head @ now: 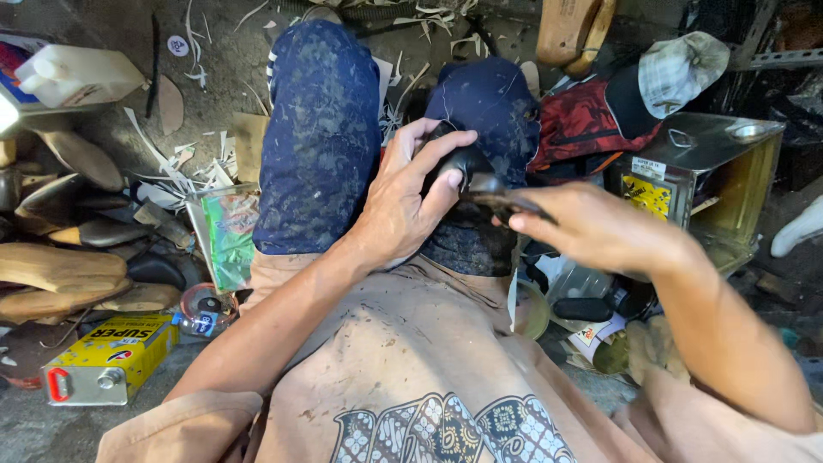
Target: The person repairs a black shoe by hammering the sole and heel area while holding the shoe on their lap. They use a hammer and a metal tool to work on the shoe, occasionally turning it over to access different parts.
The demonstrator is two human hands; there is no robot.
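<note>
At the centre of the frame, the left hand [403, 201] had its fingers wrapped around a glossy black leather shoe part [463, 163], which rested against the dark blue patterned trouser knees [321, 129]. Just right of centre, the right hand [591, 227] had its fingers pinched tightly on a dark, slim metal tool [501, 199] touching that black piece. A yellow rectangular metal can [111, 360] lay on the floor at lower left, with tan wooden shoe lasts [60, 270] above it.
</note>
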